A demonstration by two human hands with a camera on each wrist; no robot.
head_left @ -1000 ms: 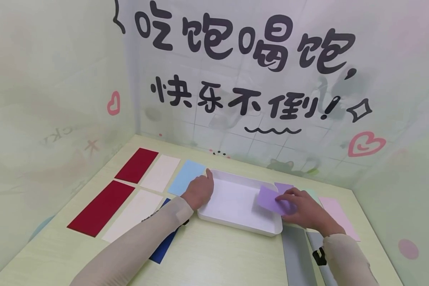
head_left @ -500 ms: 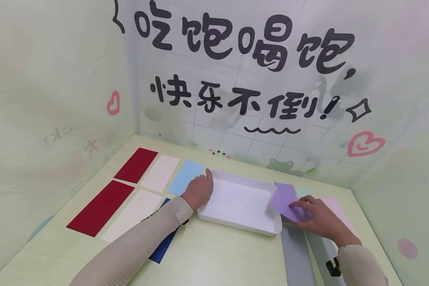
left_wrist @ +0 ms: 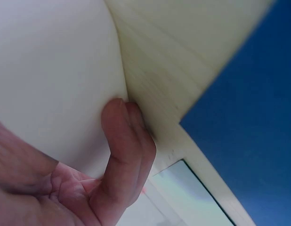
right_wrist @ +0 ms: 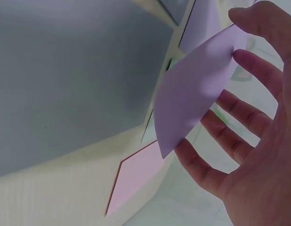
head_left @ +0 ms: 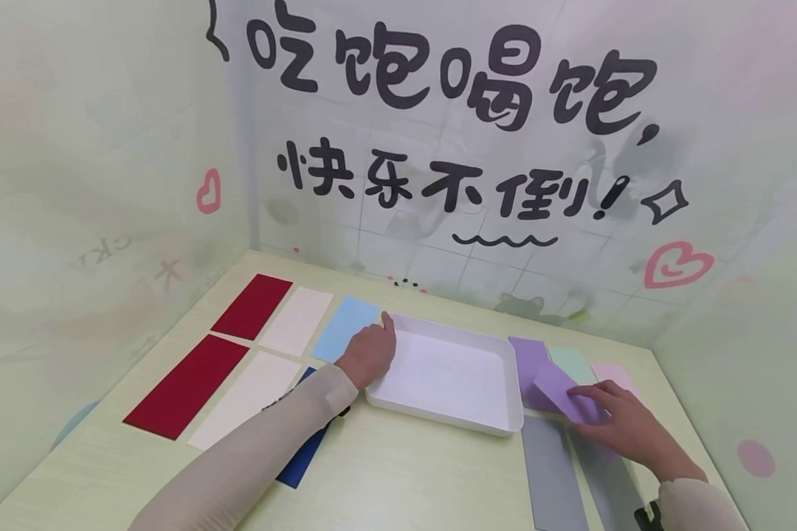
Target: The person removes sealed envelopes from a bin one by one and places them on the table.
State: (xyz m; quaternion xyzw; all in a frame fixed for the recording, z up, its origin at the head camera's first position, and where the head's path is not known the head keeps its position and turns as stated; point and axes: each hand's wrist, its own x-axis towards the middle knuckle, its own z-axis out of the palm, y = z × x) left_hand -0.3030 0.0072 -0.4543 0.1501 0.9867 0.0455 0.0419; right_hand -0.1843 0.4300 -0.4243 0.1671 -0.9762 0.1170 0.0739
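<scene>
A shallow white tray [head_left: 445, 376] lies on the table in the head view. My left hand [head_left: 370, 355] grips its left side; the left wrist view shows bent fingers [left_wrist: 122, 146] against the tray's outer wall. Right of the tray, my right hand [head_left: 624, 424] pinches a small purple paper card [right_wrist: 197, 89] between thumb and fingers, the card slightly bowed. Under and behind it, another purple card [head_left: 526, 355] lies flat beside the tray's right wall. A mint card [head_left: 570, 361] and a pink card [head_left: 615, 375] are partly covered by the held card and hand.
Two grey cards [head_left: 553, 472] lie at the front right. On the left are two dark red cards [head_left: 189, 385], two pale cards [head_left: 299, 321], a light blue card [head_left: 344, 324] and a dark blue card [head_left: 305, 457] partly under the left forearm. Printed walls [head_left: 438, 221] enclose the table.
My right hand has carried the purple card from over the tray's right end to the right, past its rim and over the cards there. My left hand stays on the tray.
</scene>
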